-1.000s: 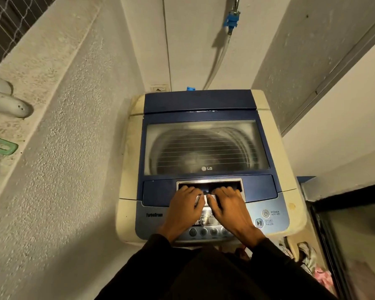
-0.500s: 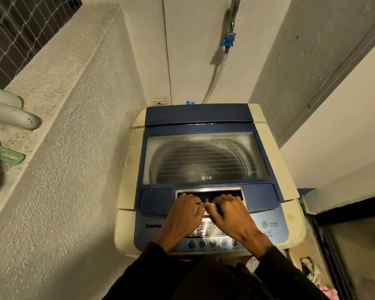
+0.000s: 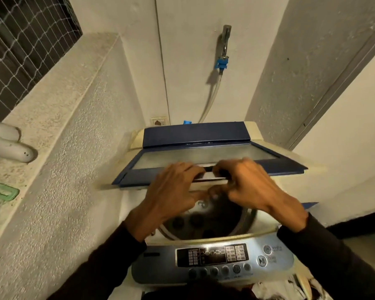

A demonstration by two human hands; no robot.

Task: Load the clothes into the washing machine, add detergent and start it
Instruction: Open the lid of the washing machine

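Chrome handle (image 3: 208, 178) at lid's front edge gripped by both hands: left hand (image 3: 175, 189) and right hand (image 3: 248, 185), fingers curled over it, thumbs beneath. 2-hand hold likely keeps blue glass lid (image 3: 206, 155) level while raised. Washing machine (image 3: 212, 257) drum (image 3: 204, 221) exposed below; clothes (image 3: 290, 287) lie beside machine's front right corner.

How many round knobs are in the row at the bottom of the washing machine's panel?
6, side by side under the dark display on the panel: at and. None look hidden; two bigger round buttons sit apart at the right.
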